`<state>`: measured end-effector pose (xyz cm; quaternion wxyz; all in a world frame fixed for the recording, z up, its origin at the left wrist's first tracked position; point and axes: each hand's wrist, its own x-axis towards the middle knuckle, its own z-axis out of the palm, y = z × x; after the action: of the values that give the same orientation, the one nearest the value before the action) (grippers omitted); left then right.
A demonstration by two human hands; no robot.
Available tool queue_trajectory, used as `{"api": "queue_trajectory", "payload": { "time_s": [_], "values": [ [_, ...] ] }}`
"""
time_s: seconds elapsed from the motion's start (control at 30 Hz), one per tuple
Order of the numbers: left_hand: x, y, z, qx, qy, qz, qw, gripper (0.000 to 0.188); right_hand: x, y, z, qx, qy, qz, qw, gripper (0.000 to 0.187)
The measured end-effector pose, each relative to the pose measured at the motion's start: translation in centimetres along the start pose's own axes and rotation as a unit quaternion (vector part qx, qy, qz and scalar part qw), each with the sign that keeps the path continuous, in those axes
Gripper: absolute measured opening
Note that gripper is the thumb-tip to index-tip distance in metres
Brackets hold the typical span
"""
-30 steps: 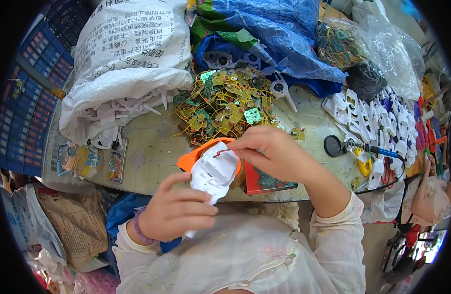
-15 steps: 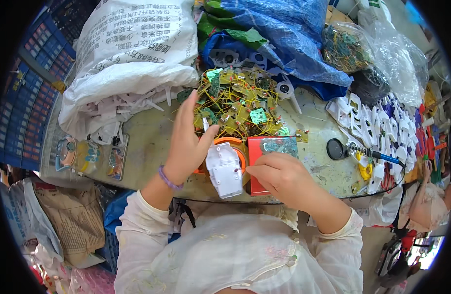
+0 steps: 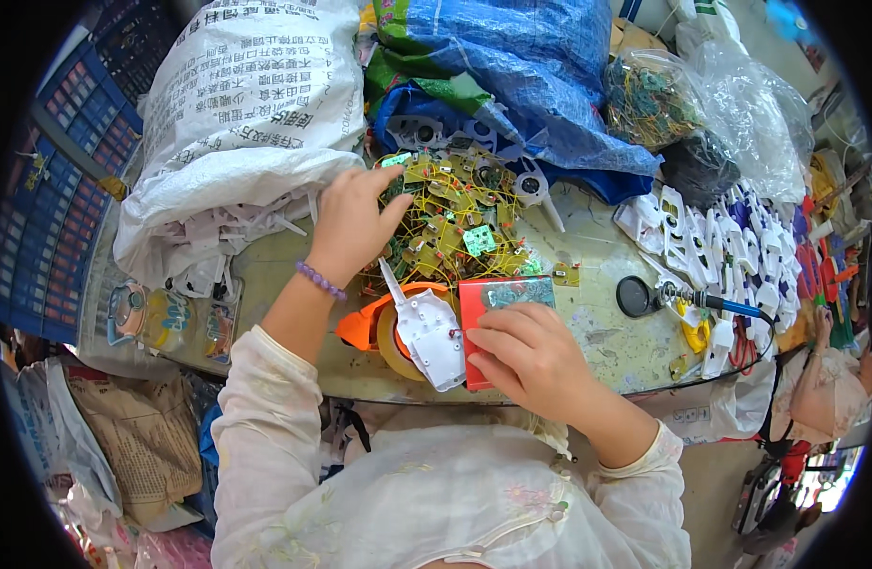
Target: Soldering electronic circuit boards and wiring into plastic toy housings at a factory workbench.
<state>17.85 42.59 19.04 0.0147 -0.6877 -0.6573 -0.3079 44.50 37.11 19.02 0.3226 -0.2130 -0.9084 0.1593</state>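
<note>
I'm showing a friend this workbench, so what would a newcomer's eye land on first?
Probably the tangled heap of circuit boards with yellow wires mid-table, with the left hand at its left edge. Behind it bulges a big blue sack, with a white printed sack to the left. Nearer the person, a white plastic casing stands out next to a bright orange object, just left of the right hand.

The casing [image 3: 428, 334] is white, the dispenser [image 3: 356, 329] orange, the box [image 3: 471, 298] red, the boards [image 3: 450, 216] olive and green, the sack [image 3: 251, 95] white with dark print, the bracelet [image 3: 319, 281] purple, the shirt [image 3: 436, 484] cream with pink flowers.
</note>
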Motion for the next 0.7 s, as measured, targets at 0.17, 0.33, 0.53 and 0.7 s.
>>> {"api": "queue_trajectory", "payload": {
  "time_s": [0.17,0.33,0.53,0.7],
  "values": [
    [0.6,-0.5,1.1,0.032,0.006,0.013,0.999,0.037,-0.6,0.2,-0.3,-0.002,0.015,0.01,1.0,0.035],
    [1.0,-0.1,1.1,0.074,0.0,-0.08,0.994,0.034,-1.4,0.6,-0.4,0.001,0.026,0.018,0.999,0.037],
    [0.9,-0.3,0.8,0.071,0.015,-0.093,0.993,0.024,-2.0,0.6,-0.5,0.01,0.024,0.031,0.999,0.034],
    [-0.3,0.5,-0.5,-0.232,0.143,-0.134,0.953,0.024,-2.2,1.0,-0.9,0.018,0.048,0.035,0.998,0.034]
  ]
}}
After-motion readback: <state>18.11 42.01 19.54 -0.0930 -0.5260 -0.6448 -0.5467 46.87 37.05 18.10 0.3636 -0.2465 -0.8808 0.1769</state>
